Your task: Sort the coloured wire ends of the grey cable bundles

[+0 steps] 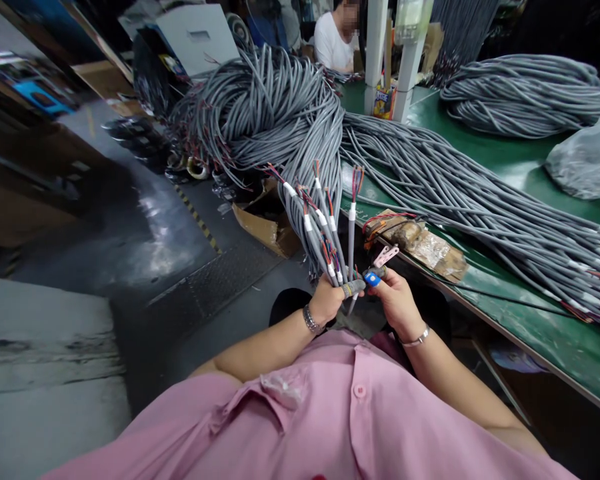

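Observation:
My left hand [330, 298] is closed round a bunch of grey cables [351, 243], with a grey wrap on one finger. The cables' upper ends have white bands and bare coloured wires [357, 180]. One cable stands upright, a little apart from the rest. Close beside it, my right hand [397, 300] has thumb and fingers pinched together, almost touching the left fingertips. A blue wrap [373, 279] with a pale spot covers its thumb tip. What sits in that pinch is hidden. Just above the right fingers is a pink clip [386, 255] at the bench edge.
A green bench [525, 347] carries long grey cables [470, 180] and a coil [525, 93]. A tape-wrapped block [430, 247] lies near its edge. At left are a large cable heap [265, 100] and a cardboard box [265, 223]. A person [333, 40] sits beyond.

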Demonstrator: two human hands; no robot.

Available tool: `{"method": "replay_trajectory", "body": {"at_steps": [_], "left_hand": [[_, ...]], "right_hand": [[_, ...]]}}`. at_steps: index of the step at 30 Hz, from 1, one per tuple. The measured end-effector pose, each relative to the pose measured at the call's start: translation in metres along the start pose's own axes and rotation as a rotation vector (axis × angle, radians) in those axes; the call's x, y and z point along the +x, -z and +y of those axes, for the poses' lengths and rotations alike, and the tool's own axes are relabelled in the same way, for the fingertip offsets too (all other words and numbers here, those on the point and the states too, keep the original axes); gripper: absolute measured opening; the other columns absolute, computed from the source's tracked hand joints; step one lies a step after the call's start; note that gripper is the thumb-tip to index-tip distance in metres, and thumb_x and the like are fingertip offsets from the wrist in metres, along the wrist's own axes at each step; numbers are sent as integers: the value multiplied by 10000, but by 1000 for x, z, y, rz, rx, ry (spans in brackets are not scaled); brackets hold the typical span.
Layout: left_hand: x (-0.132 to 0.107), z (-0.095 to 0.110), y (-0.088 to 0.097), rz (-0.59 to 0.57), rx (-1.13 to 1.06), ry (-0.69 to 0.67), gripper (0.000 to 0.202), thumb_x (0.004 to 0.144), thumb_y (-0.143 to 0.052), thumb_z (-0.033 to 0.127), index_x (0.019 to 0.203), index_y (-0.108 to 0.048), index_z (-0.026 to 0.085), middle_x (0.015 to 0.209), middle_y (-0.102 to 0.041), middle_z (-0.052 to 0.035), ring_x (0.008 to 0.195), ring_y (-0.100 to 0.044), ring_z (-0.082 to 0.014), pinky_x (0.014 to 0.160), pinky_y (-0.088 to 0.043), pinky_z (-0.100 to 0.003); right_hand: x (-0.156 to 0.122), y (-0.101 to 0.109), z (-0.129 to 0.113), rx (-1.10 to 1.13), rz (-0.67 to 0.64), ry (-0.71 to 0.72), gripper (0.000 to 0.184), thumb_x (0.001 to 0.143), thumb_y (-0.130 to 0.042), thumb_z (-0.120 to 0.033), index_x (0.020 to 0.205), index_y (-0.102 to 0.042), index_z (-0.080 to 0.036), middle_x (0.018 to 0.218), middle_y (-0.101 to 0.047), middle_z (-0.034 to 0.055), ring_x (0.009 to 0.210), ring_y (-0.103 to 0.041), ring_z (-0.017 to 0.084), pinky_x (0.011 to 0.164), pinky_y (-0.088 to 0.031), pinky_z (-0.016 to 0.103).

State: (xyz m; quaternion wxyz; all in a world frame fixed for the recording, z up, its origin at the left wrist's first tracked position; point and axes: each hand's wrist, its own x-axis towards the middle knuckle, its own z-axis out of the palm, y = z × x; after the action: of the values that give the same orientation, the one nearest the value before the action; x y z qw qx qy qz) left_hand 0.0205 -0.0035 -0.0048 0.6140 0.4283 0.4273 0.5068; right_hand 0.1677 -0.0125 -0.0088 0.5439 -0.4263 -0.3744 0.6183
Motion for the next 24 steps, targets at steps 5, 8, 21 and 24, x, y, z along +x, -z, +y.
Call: {"method": "replay_trajectory", "body": {"at_steps": [5, 8, 21, 24], "left_hand": [[1, -1, 3, -23, 18, 22, 262, 594, -847, 290, 721, -691, 122, 612, -665, -14, 520, -624, -137, 520, -511, -251], [1, -1, 2, -29, 15, 20, 270, 581, -853, 286, 721, -690, 124, 632, -673, -16, 526, -623, -135, 525, -514, -255], [0, -2, -2, 87, -71, -38, 181, 647, -798, 277, 677, -700, 127, 564, -662, -21, 536, -637, -147, 571, -524, -265], [1, -3, -3, 82, -64, -57, 167, 658, -786, 271, 676, -703, 127, 575, -668, -24, 547, -635, -141, 579, -520, -259]], "right_hand": [[-1, -3, -6, -7, -54, 25, 214, 726, -780, -373, 786, -665, -203, 672, -657, -18, 585, -588, 132, 603, -458, 272], [-3, -4, -11, -30, -136, 50, 196, 753, -758, -379, 788, -665, -210, 668, -672, -11, 600, -616, 153, 636, -482, 299], [-7, 6, 4, 16, -4, -41, 222, 709, -794, -360, 851, -717, -208, 773, -679, -5, 632, -558, 109, 607, -452, 245], [-7, 8, 2, 18, -58, -32, 186, 731, -778, -344, 840, -711, -209, 792, -695, 6, 691, -592, 129, 614, -450, 241]]}}
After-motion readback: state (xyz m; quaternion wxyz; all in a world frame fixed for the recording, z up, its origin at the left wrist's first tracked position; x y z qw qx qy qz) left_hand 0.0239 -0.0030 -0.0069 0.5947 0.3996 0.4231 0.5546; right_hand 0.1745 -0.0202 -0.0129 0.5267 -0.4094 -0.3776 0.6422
